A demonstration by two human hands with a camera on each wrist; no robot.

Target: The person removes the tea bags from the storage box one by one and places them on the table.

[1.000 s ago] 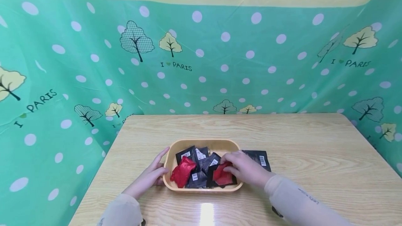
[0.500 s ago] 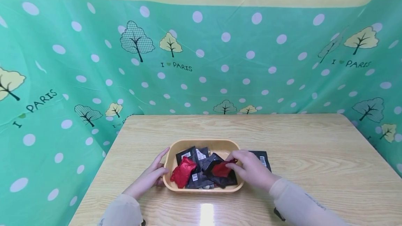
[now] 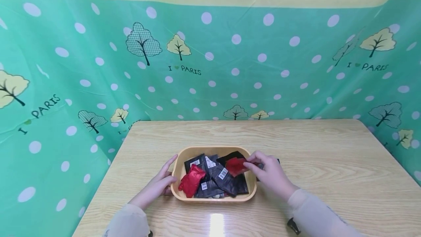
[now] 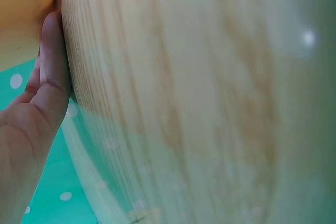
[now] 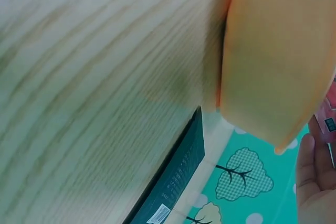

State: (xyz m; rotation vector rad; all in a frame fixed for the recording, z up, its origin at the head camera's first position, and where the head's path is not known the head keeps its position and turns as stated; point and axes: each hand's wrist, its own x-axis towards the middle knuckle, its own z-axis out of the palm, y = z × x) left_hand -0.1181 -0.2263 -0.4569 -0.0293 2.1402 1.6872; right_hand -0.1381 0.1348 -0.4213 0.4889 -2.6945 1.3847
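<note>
The thumb and forefinger of the right hand (image 3: pixel 270 173) pinch a thin, crumpled red piece of glossy material (image 3: pixel 235 167) by its right side, over the right end of a pale orange, oblong plastic tray with rounded corners (image 3: pixel 213 200). Whether the red piece is joined to the dull black sheet (image 3: pixel 230 156) behind it, I cannot tell. Gripping only an edge seems to suit something so limp, and it leaves most of the red surface uncovered. The left hand (image 3: pixel 158 183) has its fingers fairly straight and spread about the tray's left end, thumb apart from forefinger; the left wrist view shows a finger against the outer wall. That looks like a brace against the tray sliding. Inside, flat rectangular black packets with white barcode labels (image 3: pixel 228 184) overlap in a loose heap, and a bunched, shiny red foil packet (image 3: pixel 191 181) lies on top at the left; the walls presumably stop them spreading. Outside, near the tray's right end, another flat black printed packet (image 5: pixel 176 182) lies on the pale wood-grain table (image 3: pixel 306 142), mostly hidden by the right hand in the head view. Behind hangs a green curtain with white dots and trees (image 3: pixel 220 76).
</note>
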